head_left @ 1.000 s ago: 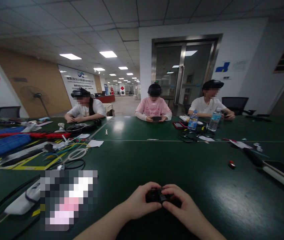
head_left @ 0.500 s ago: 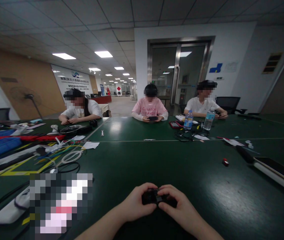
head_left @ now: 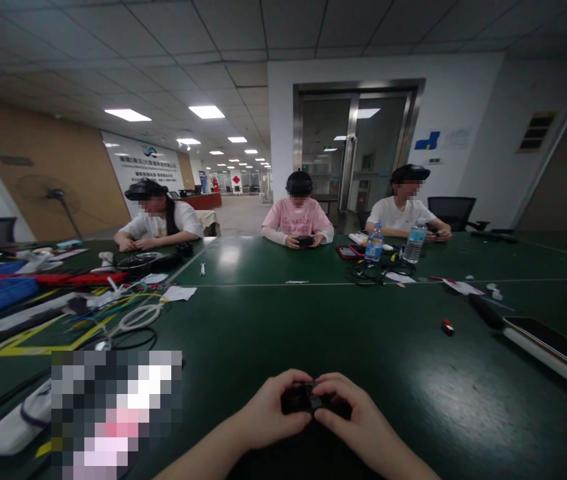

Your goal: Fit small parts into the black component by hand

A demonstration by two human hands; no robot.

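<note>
My left hand and my right hand meet just above the near edge of the dark green table. Both are curled around a small black object, with fingertips and thumbs pinching it from either side. What the object is stays hidden by the fingers. A blurred-out patch lies on the table to the left of my left forearm.
Three people sit across the table; the middle one holds a small dark object. Two water bottles stand near the right person. Cables and a white coil clutter the left side. A small red item and a long black-and-white bar lie at the right.
My hands have kept their grip on the small black object and barely shifted. The view has swung slightly to the right, so the scene slid left.
</note>
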